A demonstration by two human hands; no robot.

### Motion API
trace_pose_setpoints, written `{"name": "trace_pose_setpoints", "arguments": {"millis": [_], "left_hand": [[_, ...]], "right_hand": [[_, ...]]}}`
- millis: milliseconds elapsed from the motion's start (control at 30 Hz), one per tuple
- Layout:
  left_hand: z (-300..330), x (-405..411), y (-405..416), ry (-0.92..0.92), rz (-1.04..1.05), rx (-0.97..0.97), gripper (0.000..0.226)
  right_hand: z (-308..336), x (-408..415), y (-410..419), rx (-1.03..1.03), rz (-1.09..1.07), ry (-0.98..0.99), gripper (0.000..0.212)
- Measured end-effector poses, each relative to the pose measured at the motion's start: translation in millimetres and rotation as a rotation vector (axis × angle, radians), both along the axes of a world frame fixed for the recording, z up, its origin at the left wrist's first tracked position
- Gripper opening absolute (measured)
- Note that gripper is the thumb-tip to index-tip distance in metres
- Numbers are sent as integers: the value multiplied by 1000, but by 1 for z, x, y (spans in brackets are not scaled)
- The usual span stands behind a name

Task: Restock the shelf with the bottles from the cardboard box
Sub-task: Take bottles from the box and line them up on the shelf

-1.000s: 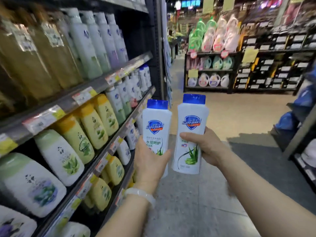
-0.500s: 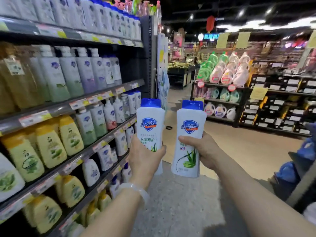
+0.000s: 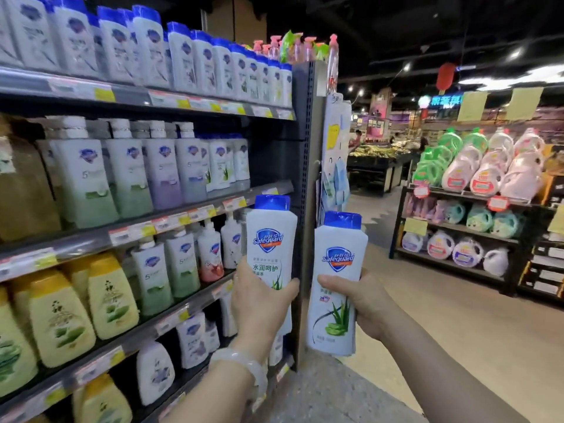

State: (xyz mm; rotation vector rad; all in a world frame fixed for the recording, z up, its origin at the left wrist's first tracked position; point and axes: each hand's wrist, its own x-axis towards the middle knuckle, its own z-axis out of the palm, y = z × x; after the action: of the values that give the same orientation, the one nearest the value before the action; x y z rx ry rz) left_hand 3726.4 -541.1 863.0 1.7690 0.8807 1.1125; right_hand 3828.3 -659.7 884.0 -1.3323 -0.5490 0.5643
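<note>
Each hand holds a white Safeguard bottle with a blue cap, upright. My left hand (image 3: pixel 259 303) grips the left bottle (image 3: pixel 271 239) close to the right end of the shelf unit (image 3: pixel 305 178). My right hand (image 3: pixel 360 300) grips the right bottle (image 3: pixel 335 264), which carries an aloe picture and hangs over the aisle just past the unit's end post. The second shelf (image 3: pixel 268 190) holds similar white bottles and has a gap at its right end. No cardboard box shows in view.
Shelves on the left carry white, purple, green and yellow bottles (image 3: pixel 61 312). Packets hang on the unit's end panel (image 3: pixel 334 178). Across the aisle stands a rack of detergent jugs (image 3: pixel 476 172). Bare floor (image 3: pixel 457 331) lies ahead and to the right.
The view has risen and swung towards the shelves. My left hand has lifted its bottle up and left, nearer the shelf's right end; the right bottle now sits lower than the left one.
</note>
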Motion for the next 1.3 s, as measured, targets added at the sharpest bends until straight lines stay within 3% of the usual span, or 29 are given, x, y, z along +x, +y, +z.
{"name": "trace_pose_setpoints", "arguments": {"millis": [367, 600, 900, 1067, 1200, 1300], "left_hand": [[34, 182, 104, -18, 163, 17, 55], [45, 260, 168, -72, 405, 9, 58], [55, 267, 253, -90, 726, 43, 56], [56, 261, 294, -72, 824, 70, 57], [61, 264, 312, -81, 869, 79, 58], [63, 266, 321, -58, 897, 76, 58]], "right_hand": [[30, 206, 136, 51, 206, -19, 24], [49, 306, 239, 55, 449, -58, 25], [69, 338, 372, 92, 720, -55, 23], [94, 344, 440, 156, 766, -66, 18], [112, 342, 492, 192, 781, -87, 37], [118, 338, 526, 184, 810, -120, 29]]}}
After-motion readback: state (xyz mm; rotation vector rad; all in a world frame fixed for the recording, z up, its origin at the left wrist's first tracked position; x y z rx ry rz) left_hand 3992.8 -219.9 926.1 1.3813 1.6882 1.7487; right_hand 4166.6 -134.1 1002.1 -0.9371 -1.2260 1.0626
